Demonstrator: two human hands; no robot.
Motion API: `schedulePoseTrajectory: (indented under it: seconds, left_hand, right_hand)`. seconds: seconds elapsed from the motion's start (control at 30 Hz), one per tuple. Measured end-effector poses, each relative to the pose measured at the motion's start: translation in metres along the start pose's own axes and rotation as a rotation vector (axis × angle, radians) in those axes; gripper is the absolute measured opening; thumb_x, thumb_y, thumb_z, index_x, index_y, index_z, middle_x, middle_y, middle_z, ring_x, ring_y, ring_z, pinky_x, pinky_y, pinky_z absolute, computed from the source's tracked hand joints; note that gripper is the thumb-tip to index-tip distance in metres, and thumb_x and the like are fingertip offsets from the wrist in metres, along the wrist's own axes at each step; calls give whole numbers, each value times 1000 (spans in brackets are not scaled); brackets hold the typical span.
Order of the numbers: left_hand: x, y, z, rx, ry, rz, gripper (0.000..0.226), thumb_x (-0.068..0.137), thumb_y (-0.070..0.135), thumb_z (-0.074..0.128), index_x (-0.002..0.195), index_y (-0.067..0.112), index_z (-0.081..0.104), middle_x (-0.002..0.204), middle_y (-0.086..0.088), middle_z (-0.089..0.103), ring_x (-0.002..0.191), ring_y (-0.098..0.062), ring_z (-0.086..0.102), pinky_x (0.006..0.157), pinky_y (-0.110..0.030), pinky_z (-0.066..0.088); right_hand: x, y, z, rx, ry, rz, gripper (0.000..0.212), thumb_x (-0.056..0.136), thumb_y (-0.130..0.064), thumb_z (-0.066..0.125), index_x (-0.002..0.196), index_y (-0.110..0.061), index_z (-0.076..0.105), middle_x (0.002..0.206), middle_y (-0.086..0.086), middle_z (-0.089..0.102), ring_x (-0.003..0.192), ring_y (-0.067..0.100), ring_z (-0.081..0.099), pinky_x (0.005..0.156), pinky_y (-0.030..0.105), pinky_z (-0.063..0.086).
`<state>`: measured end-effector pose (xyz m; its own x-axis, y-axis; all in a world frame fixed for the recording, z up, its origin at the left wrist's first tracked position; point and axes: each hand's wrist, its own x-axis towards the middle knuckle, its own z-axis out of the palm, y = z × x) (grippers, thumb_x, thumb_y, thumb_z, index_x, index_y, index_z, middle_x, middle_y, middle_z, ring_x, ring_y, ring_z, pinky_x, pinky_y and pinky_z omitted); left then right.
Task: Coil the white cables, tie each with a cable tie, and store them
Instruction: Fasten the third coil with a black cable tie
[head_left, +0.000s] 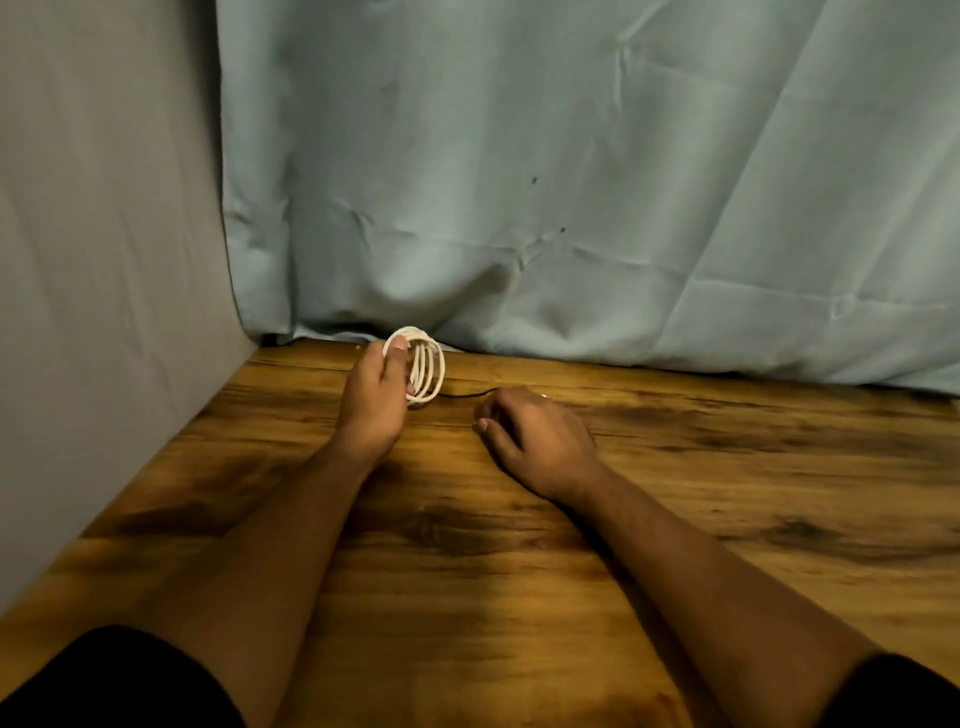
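A white cable (427, 366) is wound into a coil of several loops and stands upright near the table's far edge. My left hand (376, 395) grips the coil, thumb on top of the loops and fingers through them. A thin black cable tie (464, 394) lies flat on the wood just right of the coil. My right hand (532, 431) rests on the table beside the tie's right end, fingers curled down; whether its fingertips touch the tie is hidden.
The wooden table (519, 571) meets a pale blue cloth backdrop (571, 182) at the rear and a grey wall (104, 260) on the left. Both forearms stretch across the table from black sleeves at the bottom corners.
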<state>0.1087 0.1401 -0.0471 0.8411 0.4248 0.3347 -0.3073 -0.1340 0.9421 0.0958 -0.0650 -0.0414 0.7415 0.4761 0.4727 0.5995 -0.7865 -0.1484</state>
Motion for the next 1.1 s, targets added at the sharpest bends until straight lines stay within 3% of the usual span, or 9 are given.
schedulePoseTrajectory:
  seconds: [0.13, 0.27, 0.37, 0.53, 0.67, 0.83, 0.93, 1.0, 1.1]
  left_hand:
    - [6, -1, 1, -6, 160, 17, 28, 109, 39, 41, 105, 20, 61, 90, 1, 66, 72, -11, 60, 75, -34, 54]
    - [8, 0, 0, 23, 232, 0, 26, 109, 41, 39, 107, 24, 59, 101, -5, 69, 89, -25, 66, 87, -46, 58]
    - [7, 3, 0, 48, 230, -3, 27, 109, 41, 39, 106, 22, 60, 91, 1, 66, 91, -28, 67, 88, -46, 57]
    - [1, 9, 0, 58, 199, -22, 33, 108, 43, 39, 109, 19, 62, 95, -1, 67, 90, -25, 67, 90, -46, 57]
    - [-5, 6, 9, 58, 110, -20, 32, 106, 47, 40, 95, 26, 62, 95, -4, 70, 80, -22, 66, 85, -51, 60]
    - [-31, 11, 38, 37, -51, -6, 29, 109, 39, 42, 101, 22, 64, 98, -5, 70, 74, -12, 62, 74, -34, 53]
    - [-46, 12, 56, 43, -133, -6, 30, 108, 39, 43, 92, 23, 63, 85, 1, 67, 72, -13, 60, 71, -33, 50]
    - [-53, 12, 66, 63, -165, 9, 29, 109, 37, 43, 89, 23, 61, 81, 2, 65, 69, -13, 59, 70, -33, 50]
    - [-58, 14, 80, 89, -154, 0, 30, 109, 39, 42, 99, 19, 62, 93, -6, 70, 75, -16, 62, 74, -35, 53]
  right_hand:
    - [36, -13, 23, -28, 37, -15, 28, 98, -43, 56, 115, -22, 64, 114, 3, 65, 105, 26, 61, 85, 38, 50]
    - [62, -18, 36, -59, 9, 2, 35, 97, -49, 57, 117, -23, 70, 115, 4, 66, 108, 27, 61, 93, 41, 50]
    - [65, -17, 37, -29, -30, 39, 27, 98, -45, 58, 112, -28, 74, 111, 1, 68, 107, 26, 62, 93, 43, 50]
    - [42, -1, 24, -36, 4, 133, 21, 101, -35, 55, 104, -24, 71, 108, 4, 68, 104, 29, 61, 90, 42, 50]
    - [-1, 26, 0, -76, 15, 142, 24, 100, -36, 51, 102, -20, 69, 104, 7, 68, 100, 32, 62, 87, 43, 51]
    - [-55, 48, -36, -95, 14, 203, 24, 94, -37, 50, 95, -22, 69, 98, 3, 70, 98, 30, 65, 83, 41, 50]
    - [-80, 57, -52, -100, 21, 211, 17, 90, -33, 56, 91, -22, 69, 95, 1, 70, 96, 29, 65, 84, 40, 47]
    - [-87, 60, -59, -116, 34, 221, 17, 91, -38, 61, 95, -23, 68, 97, -1, 69, 98, 26, 64, 86, 40, 45]
    - [-83, 58, -57, -143, 17, 199, 36, 91, -57, 58, 105, -25, 68, 101, -3, 68, 100, 22, 63, 89, 39, 46]
